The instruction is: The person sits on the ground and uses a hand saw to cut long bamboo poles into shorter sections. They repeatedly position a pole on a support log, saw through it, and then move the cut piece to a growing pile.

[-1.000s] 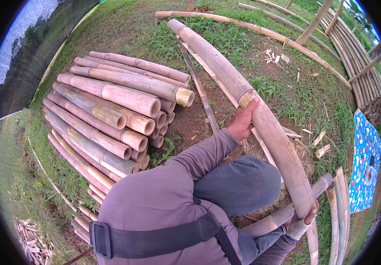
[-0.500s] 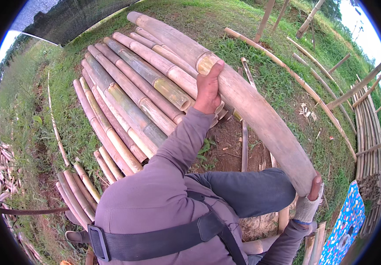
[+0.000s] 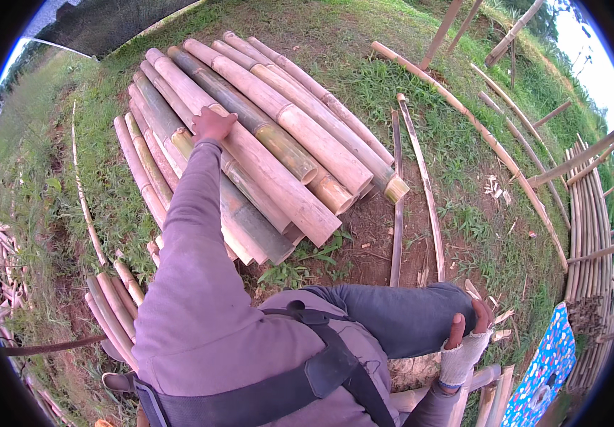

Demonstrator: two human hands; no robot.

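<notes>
My left hand (image 3: pixel 213 123) is stretched out over the stack, its fingers curled over the top of a thick pale bamboo pole (image 3: pixel 271 172). That pole lies on other bamboo poles, its near cut end toward me. Green-tinged poles (image 3: pixel 278 139) flank it, and several pale ones (image 3: pixel 307 128) lie to the right, roughly parallel. Near my bent knee is my right hand (image 3: pixel 466 349), in a light fingerless glove. Its bare fingers are raised and apart, with nothing in them.
Two split bamboo strips (image 3: pixel 421 178) lie on the soil right of the stack. A long thin pole (image 3: pixel 478 128) crosses the grass beyond. Shorter poles (image 3: pixel 111 306) lie at left. A blue patterned sheet (image 3: pixel 545 370) is at lower right, below a leaning pole rack (image 3: pixel 588 220).
The thick pale bamboo pole, held across me in both hands before, now lies on the stack. My left hand moved left with it; my right hand let go and dropped nearer my knee.
</notes>
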